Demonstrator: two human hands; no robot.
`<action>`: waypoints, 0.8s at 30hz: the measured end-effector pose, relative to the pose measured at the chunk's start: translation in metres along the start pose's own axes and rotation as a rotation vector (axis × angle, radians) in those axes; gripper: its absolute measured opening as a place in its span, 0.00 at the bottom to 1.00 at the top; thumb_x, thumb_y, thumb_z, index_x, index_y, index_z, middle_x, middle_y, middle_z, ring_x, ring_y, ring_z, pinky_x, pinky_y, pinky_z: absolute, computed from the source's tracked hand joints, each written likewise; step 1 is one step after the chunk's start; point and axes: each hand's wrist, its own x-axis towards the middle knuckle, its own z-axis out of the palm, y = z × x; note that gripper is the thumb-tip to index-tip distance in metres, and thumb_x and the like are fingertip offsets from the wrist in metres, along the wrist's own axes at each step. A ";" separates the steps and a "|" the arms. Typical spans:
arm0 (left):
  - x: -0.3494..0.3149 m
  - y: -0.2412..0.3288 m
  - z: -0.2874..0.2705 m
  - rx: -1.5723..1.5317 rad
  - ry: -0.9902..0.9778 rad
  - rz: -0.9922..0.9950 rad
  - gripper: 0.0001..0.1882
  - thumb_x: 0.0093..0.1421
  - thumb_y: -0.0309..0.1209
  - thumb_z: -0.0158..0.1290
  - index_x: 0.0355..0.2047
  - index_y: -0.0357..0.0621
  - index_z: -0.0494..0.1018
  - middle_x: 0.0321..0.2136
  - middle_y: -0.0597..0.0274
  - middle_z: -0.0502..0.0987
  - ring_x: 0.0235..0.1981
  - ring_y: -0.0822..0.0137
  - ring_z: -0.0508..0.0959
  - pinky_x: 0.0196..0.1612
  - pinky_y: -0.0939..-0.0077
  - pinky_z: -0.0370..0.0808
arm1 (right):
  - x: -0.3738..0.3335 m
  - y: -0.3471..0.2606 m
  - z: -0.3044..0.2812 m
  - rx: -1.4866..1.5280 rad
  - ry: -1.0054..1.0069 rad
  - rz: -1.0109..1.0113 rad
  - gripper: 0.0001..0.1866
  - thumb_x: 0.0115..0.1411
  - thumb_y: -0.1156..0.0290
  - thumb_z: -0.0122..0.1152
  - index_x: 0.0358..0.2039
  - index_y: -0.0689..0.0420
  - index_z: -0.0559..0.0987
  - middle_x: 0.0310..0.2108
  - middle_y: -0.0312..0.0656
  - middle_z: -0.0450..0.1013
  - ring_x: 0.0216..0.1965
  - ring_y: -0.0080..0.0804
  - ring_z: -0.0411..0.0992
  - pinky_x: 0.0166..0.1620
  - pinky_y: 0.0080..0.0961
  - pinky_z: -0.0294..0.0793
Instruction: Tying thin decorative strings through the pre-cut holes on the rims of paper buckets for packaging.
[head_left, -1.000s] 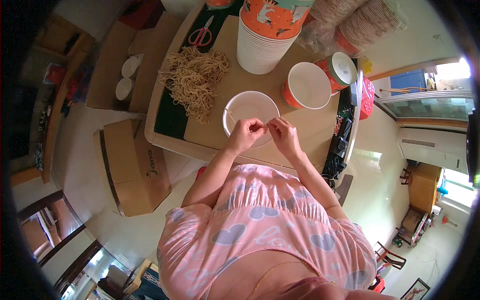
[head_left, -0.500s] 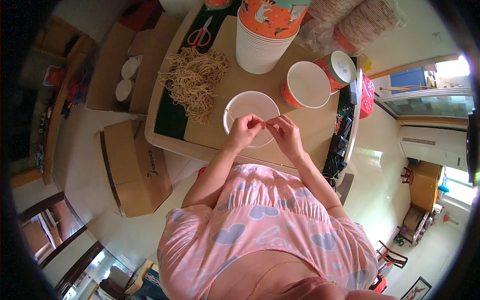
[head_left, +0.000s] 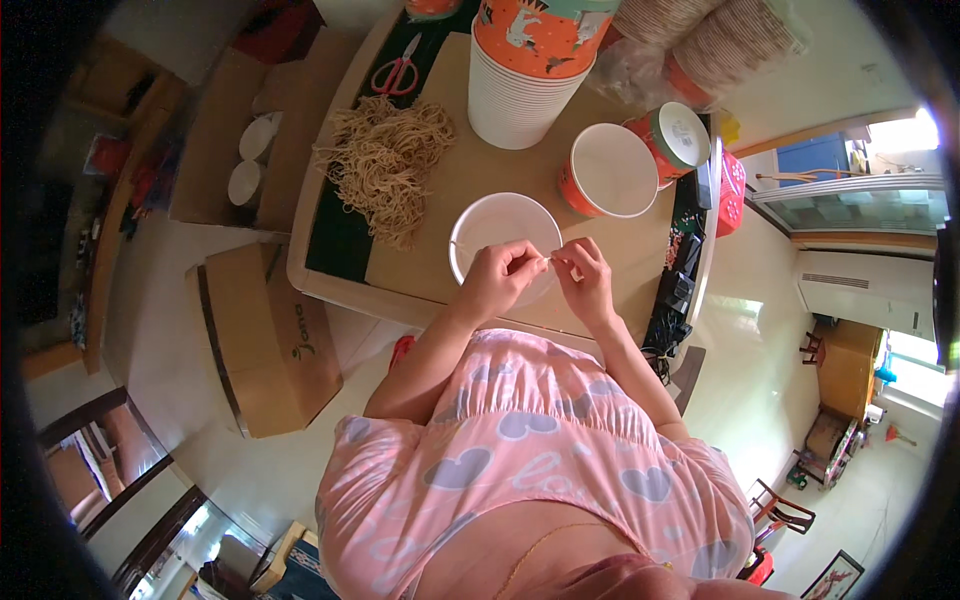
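Note:
A white-lined paper bucket (head_left: 498, 212) stands near the table's front edge, its mouth facing up. At its left rim a short bit of tan string (head_left: 454, 244) shows. My left hand (head_left: 502, 276) is over the bucket's near side, thumb and index finger pinched. Just beyond the right rim, my right hand (head_left: 584, 281) pinches too, its fingertips almost meeting the left ones. A small pale piece, apparently string, shows between both sets of fingertips. My hands hide the bucket's near right side. A tangled heap of tan string (head_left: 385, 160) lies left of the bucket.
Pink-handled scissors (head_left: 396, 76) lie beyond the string heap. A tall stack of paper buckets (head_left: 520, 95) stands farther back. On the right are an orange bucket (head_left: 612, 170), an upturned bucket (head_left: 684, 136) and black cables (head_left: 668, 325). Cardboard boxes (head_left: 265, 340) sit on the floor at left.
Both hands have shifted slightly right and nearer to me, and the fingertips have drawn a little apart. The bucket sits slightly lower in view.

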 end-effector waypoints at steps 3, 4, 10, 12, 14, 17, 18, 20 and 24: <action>-0.004 0.005 -0.004 -0.126 0.007 0.036 0.07 0.60 0.27 0.50 0.26 0.38 0.74 0.16 0.73 0.69 0.18 0.83 0.65 0.22 0.86 0.61 | -0.004 0.012 0.000 -0.024 0.011 0.040 0.04 0.52 0.82 0.59 0.29 0.61 0.75 0.28 0.43 0.69 0.25 0.35 0.70 0.27 0.26 0.71; -0.005 0.006 -0.005 -0.177 0.017 0.075 0.07 0.60 0.27 0.51 0.26 0.38 0.74 0.15 0.74 0.67 0.17 0.84 0.64 0.20 0.87 0.60 | -0.006 0.015 0.000 -0.023 0.011 0.041 0.04 0.52 0.82 0.59 0.29 0.61 0.75 0.28 0.43 0.69 0.25 0.35 0.70 0.27 0.26 0.71; -0.011 0.008 -0.011 -0.252 -0.023 0.123 0.07 0.61 0.28 0.50 0.27 0.39 0.74 0.16 0.75 0.66 0.18 0.85 0.63 0.21 0.88 0.59 | -0.010 0.027 0.003 -0.015 0.033 0.081 0.03 0.52 0.81 0.58 0.28 0.61 0.74 0.28 0.43 0.68 0.25 0.34 0.70 0.27 0.26 0.70; -0.011 0.008 -0.011 -0.262 -0.033 0.115 0.07 0.61 0.28 0.50 0.28 0.39 0.74 0.16 0.75 0.67 0.19 0.85 0.63 0.21 0.88 0.59 | -0.008 0.024 0.004 -0.019 -0.026 0.123 0.04 0.51 0.80 0.59 0.29 0.60 0.75 0.30 0.44 0.70 0.29 0.38 0.72 0.32 0.29 0.72; -0.010 0.009 -0.013 -0.276 -0.068 0.081 0.06 0.60 0.28 0.51 0.28 0.39 0.74 0.18 0.75 0.68 0.20 0.85 0.64 0.23 0.88 0.61 | -0.003 0.011 0.008 -0.058 0.042 0.061 0.05 0.51 0.80 0.58 0.31 0.60 0.75 0.31 0.45 0.70 0.32 0.40 0.72 0.35 0.30 0.72; -0.012 0.014 -0.011 -0.309 -0.073 0.084 0.04 0.59 0.26 0.53 0.29 0.39 0.74 0.19 0.75 0.69 0.21 0.85 0.66 0.24 0.88 0.64 | 0.011 -0.007 0.003 -0.054 0.012 -0.062 0.08 0.51 0.80 0.58 0.34 0.59 0.75 0.34 0.46 0.72 0.36 0.45 0.72 0.40 0.32 0.72; -0.012 0.011 -0.012 -0.309 -0.073 0.084 0.04 0.59 0.26 0.53 0.29 0.39 0.74 0.19 0.75 0.69 0.21 0.85 0.66 0.24 0.88 0.64 | 0.017 -0.009 0.002 -0.011 -0.079 -0.124 0.10 0.51 0.80 0.57 0.36 0.59 0.75 0.35 0.47 0.72 0.38 0.47 0.72 0.42 0.33 0.72; -0.009 0.002 -0.018 -0.140 0.026 0.100 0.03 0.57 0.25 0.54 0.29 0.39 0.74 0.20 0.74 0.70 0.22 0.84 0.67 0.26 0.87 0.66 | 0.023 0.000 0.008 0.175 -0.100 0.095 0.08 0.55 0.80 0.53 0.36 0.61 0.74 0.32 0.43 0.73 0.35 0.36 0.74 0.38 0.28 0.73; 0.009 -0.019 -0.053 0.146 0.377 0.092 0.03 0.56 0.25 0.54 0.28 0.38 0.73 0.23 0.67 0.76 0.24 0.78 0.74 0.30 0.81 0.71 | 0.034 0.037 0.024 0.280 -0.057 0.315 0.06 0.59 0.78 0.50 0.36 0.62 0.74 0.28 0.39 0.74 0.31 0.23 0.73 0.34 0.22 0.72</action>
